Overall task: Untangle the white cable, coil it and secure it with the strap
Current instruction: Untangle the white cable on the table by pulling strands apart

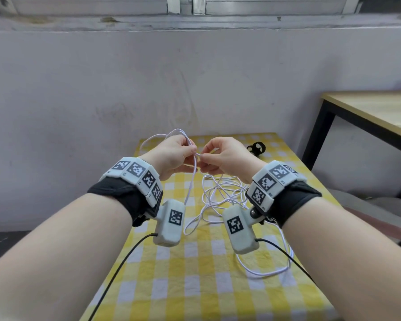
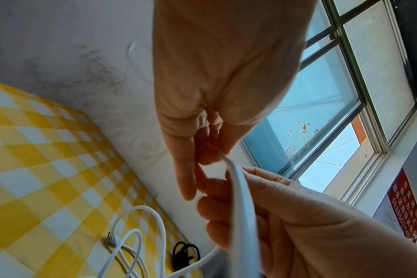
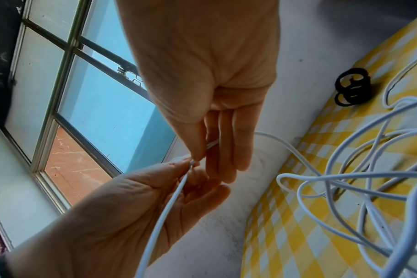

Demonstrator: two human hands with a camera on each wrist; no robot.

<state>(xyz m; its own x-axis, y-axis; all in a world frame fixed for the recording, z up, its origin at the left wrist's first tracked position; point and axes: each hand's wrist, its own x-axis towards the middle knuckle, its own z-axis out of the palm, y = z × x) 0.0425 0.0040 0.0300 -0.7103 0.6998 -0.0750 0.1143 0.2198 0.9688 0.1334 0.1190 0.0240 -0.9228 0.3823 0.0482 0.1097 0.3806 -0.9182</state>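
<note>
My left hand [image 1: 171, 156] and right hand [image 1: 227, 158] meet above the far part of the table, and each pinches the white cable [image 1: 196, 163] at nearly the same spot. A loop of cable arches over the left hand. From the pinch a strand hangs down to a loose tangle [image 1: 220, 193] on the cloth. In the left wrist view the left hand [image 2: 217, 94] pinches the cable [image 2: 240, 206] between thumb and fingers. In the right wrist view the right hand [image 3: 202, 75] nips the cable [image 3: 164, 216] at its fingertips. The black strap [image 1: 256, 148] lies curled at the far right.
The small table has a yellow-and-white checked cloth [image 1: 195, 274] and stands against a pale wall [image 1: 125, 89]. A wooden table with a black frame [image 1: 368, 112] stands to the right. One cable plug [image 2: 111, 238] lies on the cloth. Black camera leads trail from both wrists.
</note>
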